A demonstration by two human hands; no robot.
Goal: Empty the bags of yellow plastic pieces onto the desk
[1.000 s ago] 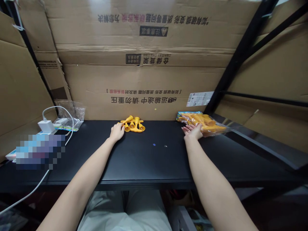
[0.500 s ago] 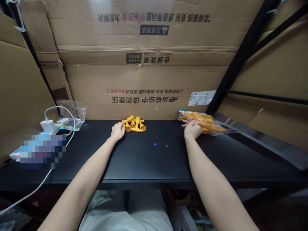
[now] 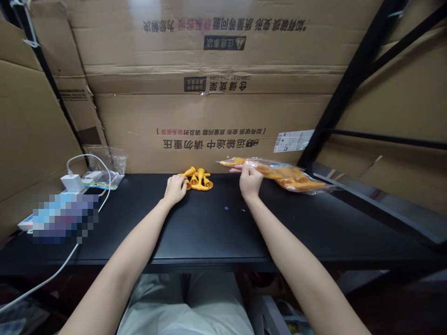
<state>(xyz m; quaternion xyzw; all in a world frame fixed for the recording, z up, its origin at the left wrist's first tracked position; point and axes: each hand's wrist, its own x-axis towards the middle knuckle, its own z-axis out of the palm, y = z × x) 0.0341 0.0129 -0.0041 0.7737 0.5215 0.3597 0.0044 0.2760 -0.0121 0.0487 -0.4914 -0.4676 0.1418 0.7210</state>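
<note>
Several yellow plastic pieces with round cup-like ends [image 3: 200,179] lie in a cluster at the back of the black table [image 3: 209,232]. At the cluster's left side is my left hand [image 3: 175,188], its fingers curled over the leftmost piece and partly hiding it. Farther right, my right hand [image 3: 251,180] is closed on a clear plastic bag [image 3: 293,178] holding orange-yellow pieces. The bag stretches out to both sides of that hand, its left end pointing toward the cluster. What my right fingertips press on is partly hidden.
A white charger [image 3: 72,183] on a power strip [image 3: 26,224], with a white cable [image 3: 57,270], stands at left beside another clear packet [image 3: 108,174]. Cardboard walls [image 3: 209,111] and black frame posts [image 3: 335,100] enclose the table. A small blue dot [image 3: 226,208] marks the tabletop.
My right hand has moved left, drawing the bag's near end out toward the cluster. My left hand has shifted slightly right and now covers more of the leftmost yellow piece.
</note>
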